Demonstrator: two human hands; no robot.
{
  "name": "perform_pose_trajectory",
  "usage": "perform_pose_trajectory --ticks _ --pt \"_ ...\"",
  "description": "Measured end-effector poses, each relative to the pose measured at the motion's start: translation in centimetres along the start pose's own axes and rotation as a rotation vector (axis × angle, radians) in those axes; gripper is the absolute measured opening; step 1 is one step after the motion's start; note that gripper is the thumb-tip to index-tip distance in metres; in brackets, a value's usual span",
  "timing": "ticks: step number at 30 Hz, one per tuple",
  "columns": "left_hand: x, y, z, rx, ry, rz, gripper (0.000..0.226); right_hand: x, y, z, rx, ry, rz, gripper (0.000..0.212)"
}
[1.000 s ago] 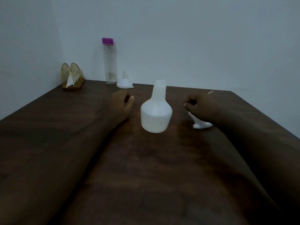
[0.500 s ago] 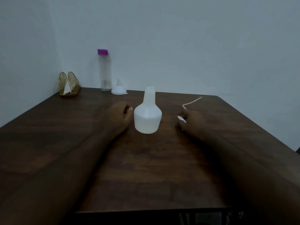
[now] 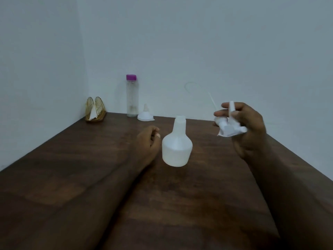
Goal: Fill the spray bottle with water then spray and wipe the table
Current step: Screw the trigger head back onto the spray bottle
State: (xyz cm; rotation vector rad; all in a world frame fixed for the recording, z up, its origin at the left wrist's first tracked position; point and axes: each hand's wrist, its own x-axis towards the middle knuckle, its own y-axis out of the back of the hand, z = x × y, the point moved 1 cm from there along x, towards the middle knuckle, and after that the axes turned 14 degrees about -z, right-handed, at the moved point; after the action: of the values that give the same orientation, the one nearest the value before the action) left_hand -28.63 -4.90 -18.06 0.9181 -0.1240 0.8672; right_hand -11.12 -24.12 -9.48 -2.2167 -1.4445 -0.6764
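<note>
A white spray bottle body (image 3: 177,145) stands uncapped and upright in the middle of the dark wooden table (image 3: 90,168). My right hand (image 3: 246,127) is raised above the table to the bottle's right and grips the white spray head (image 3: 229,126), whose thin dip tube (image 3: 211,101) curves up and to the left. My left hand (image 3: 148,138) rests on the table just left of the bottle, fingers loosely curled, holding nothing. A clear water bottle (image 3: 132,97) with a purple cap stands at the back, with a white funnel (image 3: 145,115) upside down beside it.
A gold wire napkin holder (image 3: 95,110) with a white napkin sits in the back left corner against the walls. The table's right edge runs diagonally behind my right forearm.
My right hand picked the spray head up off the table and lifted it; its tube now points upward. The left hand stayed beside the bottle. The camera tilted upward.
</note>
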Motion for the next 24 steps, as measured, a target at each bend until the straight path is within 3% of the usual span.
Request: perform_pose_trajectory --ticks 3,8,14,17,21,24 --pt "0.3 -0.2 -0.3 -0.045 0.001 0.067 0.034 -0.3 0.5 -1.0 0.339 -0.063 -0.044 0.034" --pt "1.4 0.3 -0.4 -0.181 0.028 0.205 0.052 -1.2 1.9 -0.5 0.599 -0.139 -0.034 0.038" --pt "3.8 1.6 2.6 -0.454 0.053 0.017 0.060 -1.3 2.4 0.7 0.653 -0.245 -0.005 0.040" --pt "5.1 2.4 3.6 -0.381 0.025 -0.029 0.043 -1.3 2.6 1.0 0.664 -0.251 0.024 0.050" --pt "6.2 3.4 4.2 -0.421 0.014 -0.087 0.013 -1.0 3.1 1.3 0.670 -0.221 0.051 0.043" --pt "6.5 3.8 5.5 -0.460 -0.010 -0.075 0.016 -1.0 3.5 1.6 0.646 -0.166 0.112 0.082"
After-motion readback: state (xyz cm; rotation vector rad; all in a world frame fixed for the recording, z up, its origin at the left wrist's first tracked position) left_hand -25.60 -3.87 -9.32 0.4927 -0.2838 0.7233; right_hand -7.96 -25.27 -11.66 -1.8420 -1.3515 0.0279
